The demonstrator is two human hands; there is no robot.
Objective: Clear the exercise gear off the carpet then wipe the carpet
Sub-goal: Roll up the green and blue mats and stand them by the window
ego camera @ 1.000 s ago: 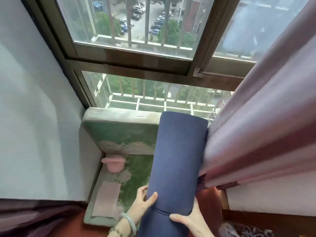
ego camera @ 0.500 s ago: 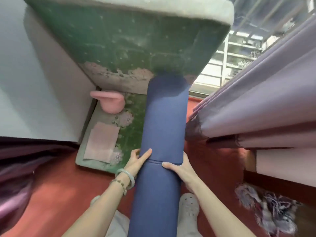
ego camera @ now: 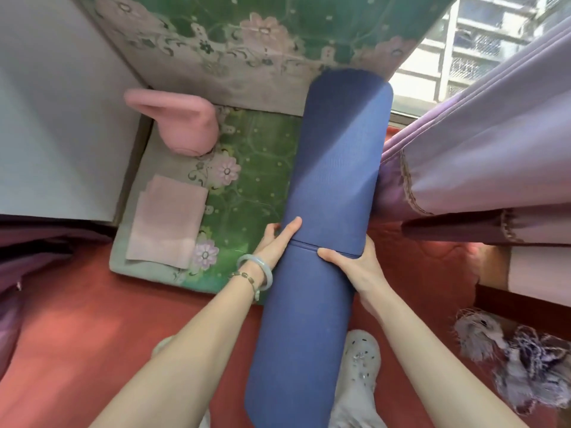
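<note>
Left hand and right hand gripping rolled blue mat at its seam, one on each side. Mat running along right edge of green carpet, with curtain touching it beyond that edge. Pink kettlebell sitting at carpet's far-left corner. Pink cloth lying along carpet's left edge. Green strip of carpet showing between cloth and mat.

A lilac curtain is hung at the right beside a window. A frayed yarn bundle is seen by the red floor.

blue rolled mat upright, apparently against carpet
</note>
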